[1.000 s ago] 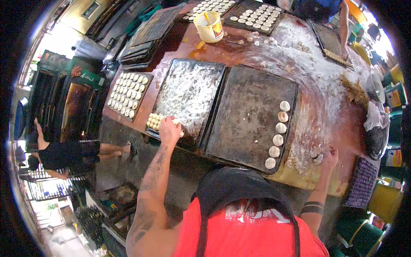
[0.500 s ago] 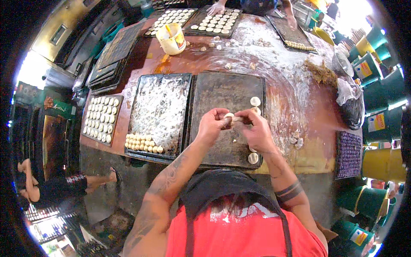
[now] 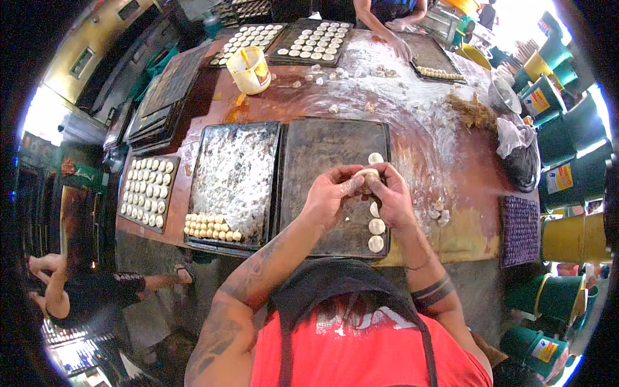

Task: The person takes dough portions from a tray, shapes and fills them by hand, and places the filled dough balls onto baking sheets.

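Note:
A small piece of pale dough (image 3: 367, 173) is pinched between both hands above the dark baking tray (image 3: 316, 145). My left hand (image 3: 330, 197) grips its left side, with fingers and thumb curled in. My right hand (image 3: 392, 198) closes on the other side, its thumb pressed against the dough. Something brownish shows under the dough, partly hidden by the fingers. Along that tray's right edge lies a column of round dough balls (image 3: 376, 226), some covered by my right hand.
Left of it lies a floury tray (image 3: 235, 168) with small dough pieces (image 3: 213, 228) at its near end. Farther off are a white bucket (image 3: 250, 76), trays of dough rounds (image 3: 316, 44) and a co-worker's hand (image 3: 401, 49). A purple tray (image 3: 520, 231) and green buckets stand at right.
Both hands have moved slightly right and closed tighter around the dough. The co-worker's hand has left the dough rounds; their arms are now near the far right tray. The view has shifted a little.

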{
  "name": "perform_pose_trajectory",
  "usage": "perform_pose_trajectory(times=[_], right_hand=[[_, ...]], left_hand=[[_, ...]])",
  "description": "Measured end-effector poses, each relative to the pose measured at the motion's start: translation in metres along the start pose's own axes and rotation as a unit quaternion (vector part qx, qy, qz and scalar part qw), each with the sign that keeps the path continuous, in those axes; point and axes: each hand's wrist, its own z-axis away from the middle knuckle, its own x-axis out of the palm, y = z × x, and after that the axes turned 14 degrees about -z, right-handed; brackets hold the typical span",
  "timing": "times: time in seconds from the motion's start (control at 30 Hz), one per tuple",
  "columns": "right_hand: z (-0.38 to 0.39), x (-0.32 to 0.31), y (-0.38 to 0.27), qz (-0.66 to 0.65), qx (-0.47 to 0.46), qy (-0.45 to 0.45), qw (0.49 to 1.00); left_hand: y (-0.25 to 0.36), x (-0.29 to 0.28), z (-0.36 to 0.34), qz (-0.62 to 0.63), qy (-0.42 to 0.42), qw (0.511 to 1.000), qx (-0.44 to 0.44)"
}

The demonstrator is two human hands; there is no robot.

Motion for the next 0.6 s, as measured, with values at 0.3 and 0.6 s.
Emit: perform_pose_trajectory(times=[0.3, 0.6], right_hand=[[-0.01, 0.024, -0.02, 0.337, -0.186, 0.089, 0.919], [-0.034, 0.014, -0.029, 0.399, -0.21, -0.129, 0.883]], left_hand=[[0.009, 0.019, -0.002, -0.323, 0.108, 0.904, 0.258], [0.027, -0.001, -0.021, -0.077, 0.022, 0.996, -0.025]])
